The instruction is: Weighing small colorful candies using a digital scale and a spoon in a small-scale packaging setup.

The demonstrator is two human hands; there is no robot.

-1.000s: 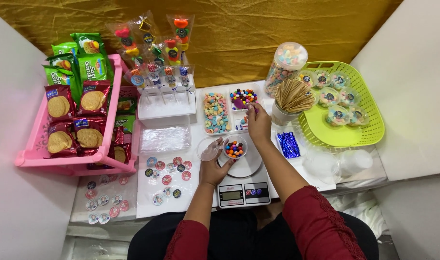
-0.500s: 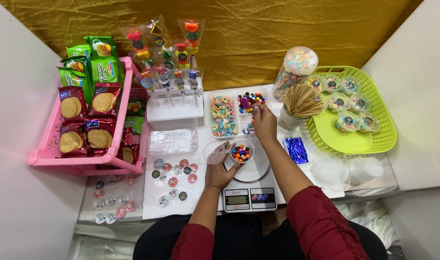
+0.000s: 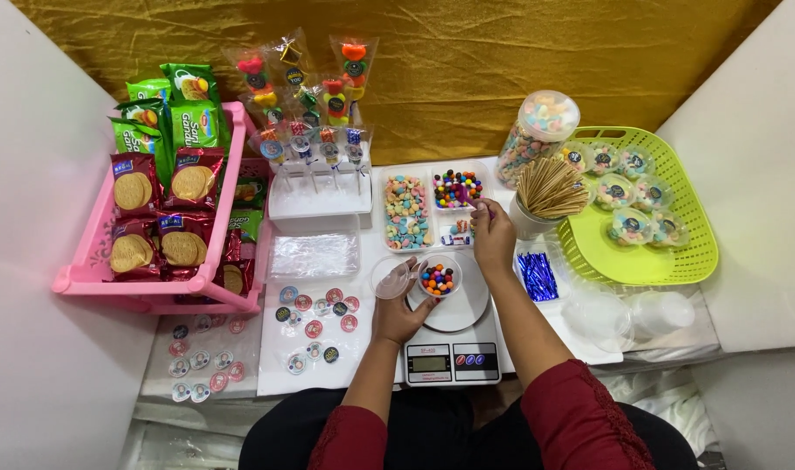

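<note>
Two bare hands: left hand (image 3: pixel 397 313), right hand (image 3: pixel 493 233). One small clear cup of coloured candy balls (image 3: pixel 437 278) beside the left hand, one white digital kitchen scale (image 3: pixel 452 359) under it. One lime-green plastic basket (image 3: pixel 676 261) right of the right hand, six lidded candy cups (image 3: pixel 628 224) inside. One pink plastic rack (image 3: pixel 97 270) far left.

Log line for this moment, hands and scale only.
left hand: holds clear lid beside scale | right hand: at sectioned candy tray, grip unclear | small cup: on kitchen scale, holds coloured candy balls
</note>
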